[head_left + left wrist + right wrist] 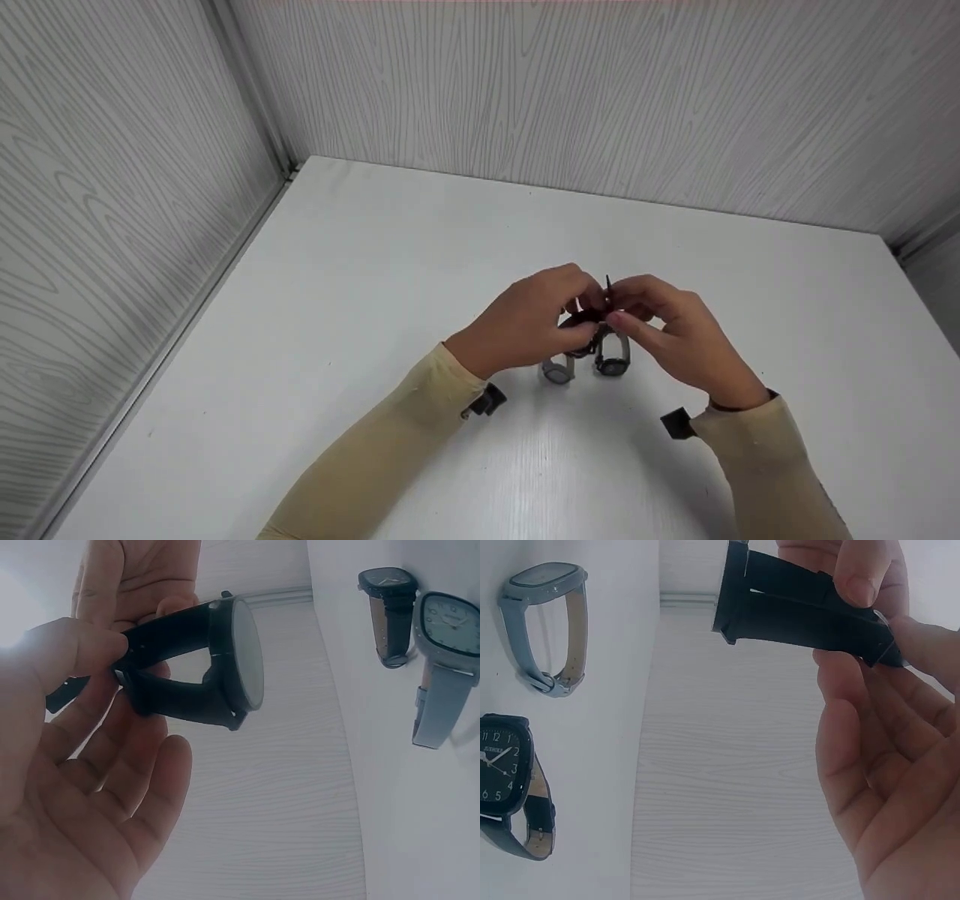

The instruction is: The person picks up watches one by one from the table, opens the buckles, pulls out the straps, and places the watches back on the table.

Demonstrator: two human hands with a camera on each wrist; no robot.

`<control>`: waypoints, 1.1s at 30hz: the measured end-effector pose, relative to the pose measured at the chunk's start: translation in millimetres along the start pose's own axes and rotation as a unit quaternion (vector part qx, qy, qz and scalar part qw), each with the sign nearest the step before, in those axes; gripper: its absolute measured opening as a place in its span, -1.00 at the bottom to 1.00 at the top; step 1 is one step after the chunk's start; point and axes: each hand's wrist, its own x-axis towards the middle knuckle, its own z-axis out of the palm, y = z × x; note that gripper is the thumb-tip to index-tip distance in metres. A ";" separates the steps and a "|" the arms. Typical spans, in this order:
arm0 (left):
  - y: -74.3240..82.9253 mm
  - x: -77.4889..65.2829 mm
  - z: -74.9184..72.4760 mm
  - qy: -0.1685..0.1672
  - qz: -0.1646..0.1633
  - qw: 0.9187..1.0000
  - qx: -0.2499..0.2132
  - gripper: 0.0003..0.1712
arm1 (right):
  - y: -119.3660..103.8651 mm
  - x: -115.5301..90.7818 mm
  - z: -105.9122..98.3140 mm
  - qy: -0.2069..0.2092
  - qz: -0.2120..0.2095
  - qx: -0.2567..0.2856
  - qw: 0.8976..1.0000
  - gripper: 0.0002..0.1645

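A black wristwatch (180, 705) with a round face is held up between both hands, its strap looped and its face turned to the side. My left hand (529, 319) pinches the strap between thumb and fingers. At the strap's buckle end, the thumb and fingers of my right hand (686, 334) pinch it too; the strap tip pokes up between the hands in the head view. Fingers hide part of the buckle. Below the hands stand a grey-strapped watch (544, 585) and a black square-faced watch (499, 765), side by side with straps closed into loops.
The white table (420, 247) extends around the hands. Wood-grained panels rise behind it (525, 90) and at the left (112, 187). A small black camera (487, 400) sits at the left wrist, and another black block (677, 424) at the right wrist.
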 end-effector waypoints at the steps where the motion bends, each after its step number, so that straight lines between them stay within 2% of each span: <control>1: 0.0 -0.2 0.3 -0.003 -0.005 1.000 -0.001 -0.84 | 0.3 -0.3 0.2 -0.001 0.001 -0.001 1.000 -0.69; 6: 0.2 -0.1 1.6 -0.010 -0.029 1.000 -0.007 -0.87 | 1.4 -1.0 1.0 -0.012 0.007 0.001 1.000 -0.68; 10: 1.6 0.0 2.9 0.003 -0.032 0.999 -0.003 -0.88 | 2.5 -1.4 0.8 -0.008 0.000 -0.011 1.000 -0.65; 13: 2.5 -0.1 4.3 0.009 -0.034 0.999 0.019 -0.87 | 3.0 -1.3 0.8 -0.010 -0.009 -0.020 1.000 -0.64; 19: 2.5 -0.5 5.7 -0.009 -0.044 0.997 0.067 -0.83 | 2.6 -1.1 2.2 -0.031 0.002 -0.025 0.999 -0.65; 25: 1.8 -1.5 4.2 -0.022 -0.042 0.996 0.074 -0.84 | 2.5 -2.1 4.0 -0.040 0.013 -0.029 0.999 -0.65; 33: 1.6 -3.4 4.1 -0.035 -0.045 0.995 0.081 -0.84 | 2.3 -2.5 6.6 -0.042 0.006 -0.028 0.999 -0.65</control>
